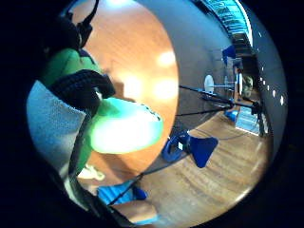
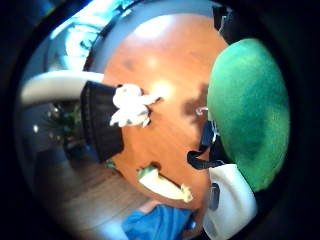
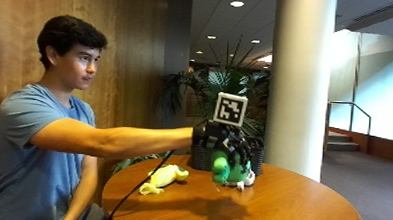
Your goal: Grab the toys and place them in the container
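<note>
Right hand (image 3: 223, 141) has its fingers curled round a green plush toy (image 3: 226, 171), held up in the air above the round wooden table (image 3: 299, 204), just in front of the dark basket (image 3: 198, 157). A white toy (image 2: 129, 105) sits right at the basket's edge, can't tell if it's inside. The yellow toy (image 3: 160, 177) lies on the table. So mostly still to do, I'd say.

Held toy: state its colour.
Green; the toy in the right hand shows best in the thumb side palm view.
</note>
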### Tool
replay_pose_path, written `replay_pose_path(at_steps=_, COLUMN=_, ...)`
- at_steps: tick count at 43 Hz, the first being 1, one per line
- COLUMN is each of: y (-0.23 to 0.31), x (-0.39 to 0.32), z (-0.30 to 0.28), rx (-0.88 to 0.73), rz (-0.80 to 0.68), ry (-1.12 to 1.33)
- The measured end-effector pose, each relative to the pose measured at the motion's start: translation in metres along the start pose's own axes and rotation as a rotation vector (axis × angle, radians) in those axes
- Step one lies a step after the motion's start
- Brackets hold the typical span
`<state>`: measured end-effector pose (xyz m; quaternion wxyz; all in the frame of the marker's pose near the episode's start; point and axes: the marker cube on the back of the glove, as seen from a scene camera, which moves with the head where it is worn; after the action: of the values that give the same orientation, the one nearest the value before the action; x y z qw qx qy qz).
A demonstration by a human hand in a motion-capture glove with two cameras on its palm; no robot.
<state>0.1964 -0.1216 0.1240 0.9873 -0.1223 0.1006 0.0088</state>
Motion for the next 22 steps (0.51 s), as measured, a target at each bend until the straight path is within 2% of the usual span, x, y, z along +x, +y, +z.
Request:
replay_pose_path(at_steps=4, y=0.027, x=-0.003, z=-0.044, rx=0.032, rz=0.001, ry=-0.086)
replay_pose_path(at_steps=7, y=0.049, x=-0.011, z=-0.071, rx=0.072, rz=-0.065, ry=-0.087)
replay_pose_path(at_steps=11, y=0.076, x=-0.049, z=-0.121, rx=0.120, rz=-0.042, ry=-0.206)
replay_pose_path(at_steps=15, y=0.093, x=-0.075, z=-0.156, rx=0.179, rz=-0.039, ry=-0.146)
replay_pose_path(at_steps=22, y=0.113, x=-0.142, z=-0.209, rx=0.246, rz=-0.066, ry=-0.193)
